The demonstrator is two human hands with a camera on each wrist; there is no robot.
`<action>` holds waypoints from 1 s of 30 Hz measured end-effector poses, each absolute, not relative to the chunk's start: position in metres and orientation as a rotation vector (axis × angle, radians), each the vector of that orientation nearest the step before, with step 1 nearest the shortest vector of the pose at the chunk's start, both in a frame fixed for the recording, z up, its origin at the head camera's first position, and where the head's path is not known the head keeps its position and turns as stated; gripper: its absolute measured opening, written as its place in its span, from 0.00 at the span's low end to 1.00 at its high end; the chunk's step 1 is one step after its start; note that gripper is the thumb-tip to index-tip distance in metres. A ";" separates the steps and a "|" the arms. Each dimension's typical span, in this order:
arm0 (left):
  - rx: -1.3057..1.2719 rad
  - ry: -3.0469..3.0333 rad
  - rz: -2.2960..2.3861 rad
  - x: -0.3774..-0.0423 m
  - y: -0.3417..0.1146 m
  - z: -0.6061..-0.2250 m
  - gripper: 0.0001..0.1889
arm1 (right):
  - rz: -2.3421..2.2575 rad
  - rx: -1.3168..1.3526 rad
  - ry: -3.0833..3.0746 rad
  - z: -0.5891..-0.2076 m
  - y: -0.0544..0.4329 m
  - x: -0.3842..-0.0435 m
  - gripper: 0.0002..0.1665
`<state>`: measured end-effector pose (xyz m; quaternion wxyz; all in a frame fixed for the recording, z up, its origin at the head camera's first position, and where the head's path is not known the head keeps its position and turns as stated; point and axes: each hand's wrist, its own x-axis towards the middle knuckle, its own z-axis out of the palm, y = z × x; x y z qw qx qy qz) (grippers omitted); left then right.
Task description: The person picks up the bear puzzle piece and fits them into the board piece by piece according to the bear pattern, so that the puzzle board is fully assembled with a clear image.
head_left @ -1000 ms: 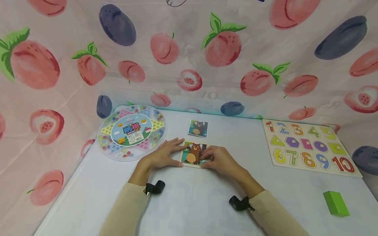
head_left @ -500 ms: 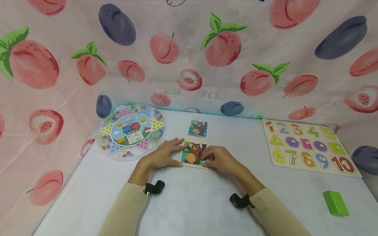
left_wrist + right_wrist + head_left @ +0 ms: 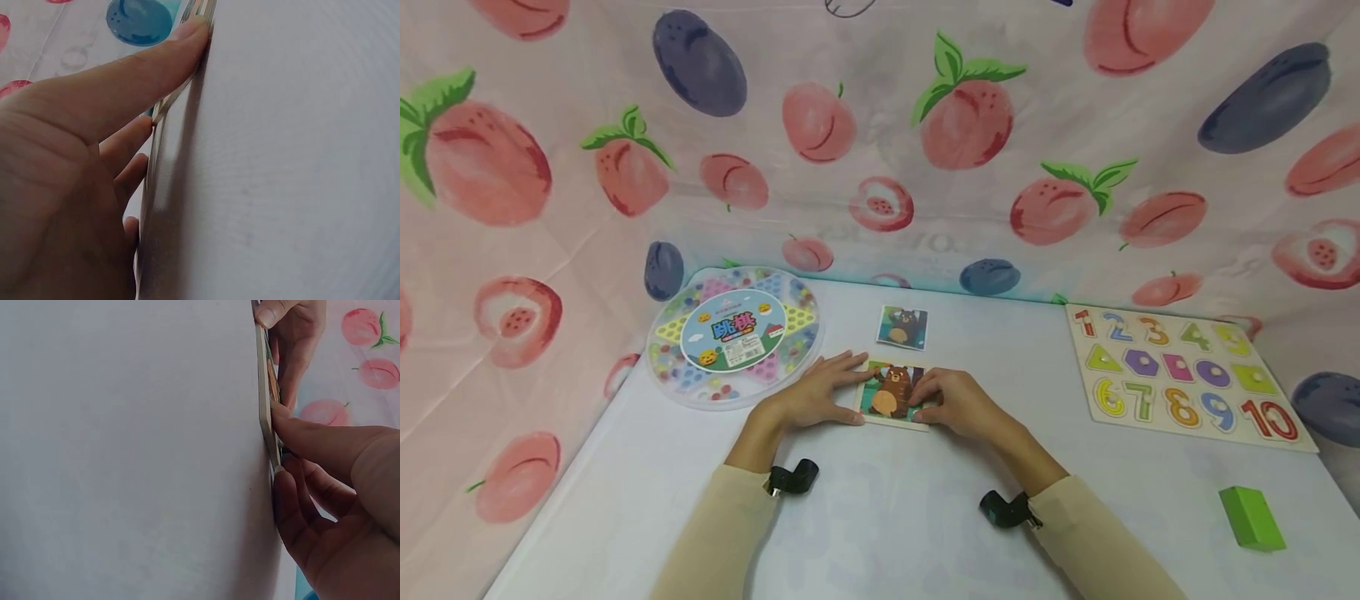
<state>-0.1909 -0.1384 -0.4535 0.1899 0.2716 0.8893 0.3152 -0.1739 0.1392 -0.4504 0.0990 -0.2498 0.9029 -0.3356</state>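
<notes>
A small square wooden puzzle [image 3: 891, 400] with a brown bear picture lies flat on the table in front of me. My left hand [image 3: 817, 390] holds its left side, thumb at the near corner and forefinger on the far part. In the left wrist view the thumb [image 3: 150, 75] lies along the puzzle's edge. At the right side my right hand [image 3: 961, 407] grips the edge with curled fingers. The right wrist view shows the right thumb [image 3: 319, 440] on top of the puzzle [image 3: 263, 375] and fingertips at its edge. Just behind lies a matching bear picture card [image 3: 902, 327].
A round Chinese checkers set [image 3: 733, 337] with colored marbles lies at the left. At the right is a wooden number and shape board [image 3: 1187, 375], with a green block [image 3: 1252, 518] nearer me. A fruit-patterned curtain [image 3: 880, 150] hangs behind the white table [image 3: 880, 533].
Both hands stay at the puzzle's sides. The right fingers shift very slightly at the right edge; the left hand and the other objects keep their places.
</notes>
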 end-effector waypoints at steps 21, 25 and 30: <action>0.749 2.524 0.885 -0.187 -0.141 -0.452 0.41 | -1.158 -0.585 2.664 -0.443 0.192 -0.142 0.27; 0.747 2.547 0.882 -0.186 -0.142 -0.452 0.42 | -1.153 -0.562 2.723 -0.442 0.207 -0.142 0.29; 0.758 2.597 0.934 -0.187 -0.143 -0.443 0.45 | -1.058 -0.533 2.830 -0.432 0.227 -0.147 0.34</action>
